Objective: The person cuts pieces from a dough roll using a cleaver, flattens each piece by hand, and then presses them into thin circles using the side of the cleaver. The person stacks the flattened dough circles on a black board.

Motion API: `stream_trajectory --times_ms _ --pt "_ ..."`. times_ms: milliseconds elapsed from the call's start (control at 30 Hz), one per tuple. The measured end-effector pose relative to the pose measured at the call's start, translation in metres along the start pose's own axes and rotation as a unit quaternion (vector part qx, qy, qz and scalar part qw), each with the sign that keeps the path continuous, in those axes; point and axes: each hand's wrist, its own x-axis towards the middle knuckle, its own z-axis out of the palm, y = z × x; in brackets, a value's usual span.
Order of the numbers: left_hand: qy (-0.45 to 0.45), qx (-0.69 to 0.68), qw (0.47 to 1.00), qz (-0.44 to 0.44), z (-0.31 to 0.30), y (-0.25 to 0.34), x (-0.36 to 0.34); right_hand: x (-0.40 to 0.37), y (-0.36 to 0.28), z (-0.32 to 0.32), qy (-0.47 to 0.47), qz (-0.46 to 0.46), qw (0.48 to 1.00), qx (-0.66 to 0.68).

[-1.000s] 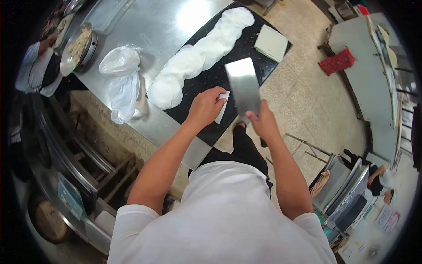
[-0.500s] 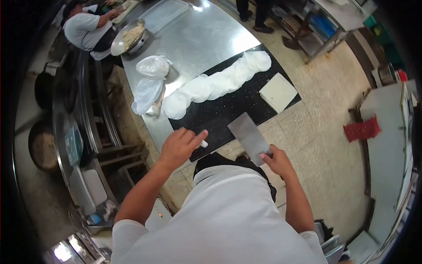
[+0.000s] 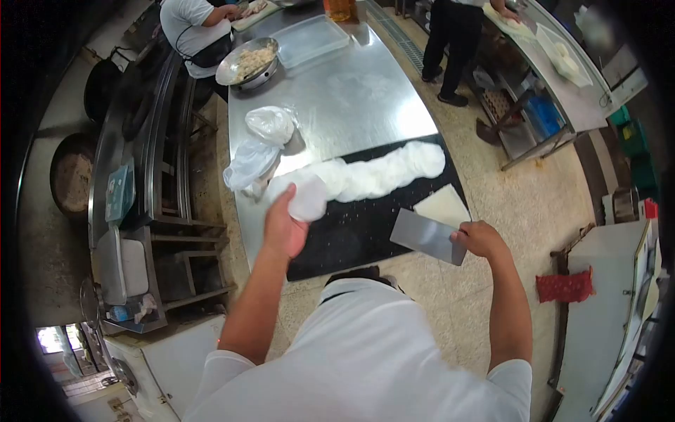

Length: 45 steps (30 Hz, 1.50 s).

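Fingers of the left hand are closed on one white round. They pinch it at its lower edge and seem to hold it a little above the black board, at the near end of the row of rounds. One second ago this hand pressed a small white scrap against the blade. Half a second ago it was over the near edge of the board with the scrap between its fingers. Now the scrap does not show, and I cannot tell where it went.

The right hand is clenched on the handle of the cleaver, as before. The blade, however, has come down from in front of the body. It now lies almost flat to the right, over the near right corner of the board, just beside the white square block, and it touches no dough. From this I judge that the wiping of the blade is finished and the work has moved to the rounds. One is in the hand, and the others lie overlapped on the board.

Farther away, on the steel table, a crumpled plastic bag lies just beside the far left end of the board. Beyond it stands a metal bowl with pale filling, and near it a clear tray. A person in a white shirt works at the far end of the table, and another person stands at the counter on the right.
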Motion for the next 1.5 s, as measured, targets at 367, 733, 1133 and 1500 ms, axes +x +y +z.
stream_trajectory --times_ms 367,733,1133,1500 --pt "-0.170 -0.203 0.951 -0.162 0.086 -0.070 0.045 0.061 0.019 -0.025 0.150 0.005 0.989 -0.007" --pt "-0.122 -0.261 0.957 -0.041 0.159 -0.146 0.017 0.109 0.037 -0.047 0.068 -0.150 0.986 -0.004" --pt "-0.028 -0.189 0.963 0.191 0.237 -0.246 -0.026 0.107 0.045 -0.092 -0.259 -0.233 0.778 0.523" --pt "0.021 -0.123 0.957 0.263 0.280 -0.273 0.037 0.160 0.067 -0.137 -0.322 -0.121 0.640 0.687"
